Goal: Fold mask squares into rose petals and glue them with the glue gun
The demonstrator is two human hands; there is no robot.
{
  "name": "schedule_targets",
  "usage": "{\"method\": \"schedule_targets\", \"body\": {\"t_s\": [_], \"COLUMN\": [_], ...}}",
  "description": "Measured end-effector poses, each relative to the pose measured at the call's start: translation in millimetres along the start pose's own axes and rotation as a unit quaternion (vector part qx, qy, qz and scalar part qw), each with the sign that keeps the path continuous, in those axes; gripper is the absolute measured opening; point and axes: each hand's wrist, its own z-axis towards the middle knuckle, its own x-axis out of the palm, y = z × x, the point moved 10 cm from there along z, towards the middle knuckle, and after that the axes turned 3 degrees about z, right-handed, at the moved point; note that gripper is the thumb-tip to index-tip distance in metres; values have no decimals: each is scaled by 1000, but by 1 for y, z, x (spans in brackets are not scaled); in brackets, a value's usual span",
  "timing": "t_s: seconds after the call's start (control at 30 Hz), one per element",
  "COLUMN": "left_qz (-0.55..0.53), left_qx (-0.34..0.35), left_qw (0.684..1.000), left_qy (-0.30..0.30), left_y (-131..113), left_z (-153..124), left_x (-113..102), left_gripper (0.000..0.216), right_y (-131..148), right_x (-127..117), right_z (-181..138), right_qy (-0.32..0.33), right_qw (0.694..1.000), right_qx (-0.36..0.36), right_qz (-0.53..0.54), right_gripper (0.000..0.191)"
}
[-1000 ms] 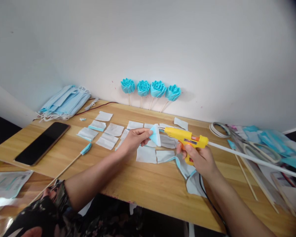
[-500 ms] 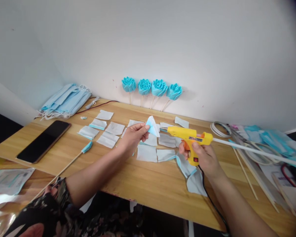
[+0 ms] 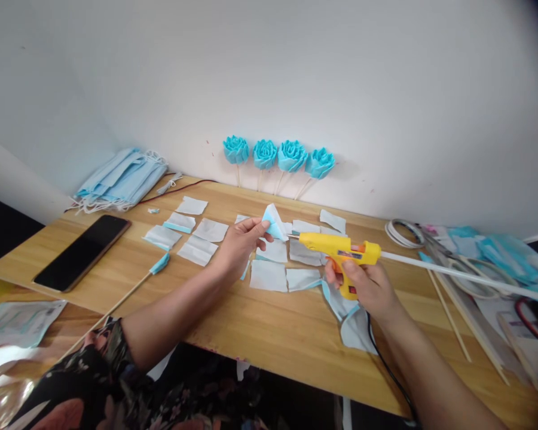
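Note:
My left hand (image 3: 240, 243) pinches a small folded blue and white fabric piece (image 3: 274, 222) above the wooden table (image 3: 260, 334). My right hand (image 3: 367, 285) grips a yellow glue gun (image 3: 341, 251) by its handle, with a white glue stick (image 3: 457, 275) trailing out the back. The gun's nozzle points left and touches the lower edge of the fabric piece. Several cut white fabric squares (image 3: 269, 275) lie under both hands. A wooden skewer with a blue wrapped tip (image 3: 159, 264) lies to the left.
Several blue fabric roses on sticks (image 3: 278, 156) lean on the wall. A stack of blue face masks (image 3: 121, 179) and a black phone (image 3: 83, 251) are at the left. Scissors (image 3: 470, 269), sticks, tape and blue scraps crowd the right side. The gun's black cord (image 3: 385, 370) hangs over the front edge.
The glue gun drew back to the right, then came left again until its nozzle met the fabric piece. My left hand lifted the piece slightly and turned it.

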Motion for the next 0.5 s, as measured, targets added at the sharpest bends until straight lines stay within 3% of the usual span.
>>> {"method": "schedule_targets", "body": {"t_s": [0.5], "left_qz": [3], "left_qx": [2], "left_qw": [1000], "left_qy": [7], "left_y": [0], "left_z": [-1], "left_x": [2], "left_gripper": [17], "right_y": [-1], "right_x": [1], "right_z": [0], "right_qy": [8], "right_qw": [999], "right_qx": [7], "right_qz": [-45], "right_gripper": [49]}}
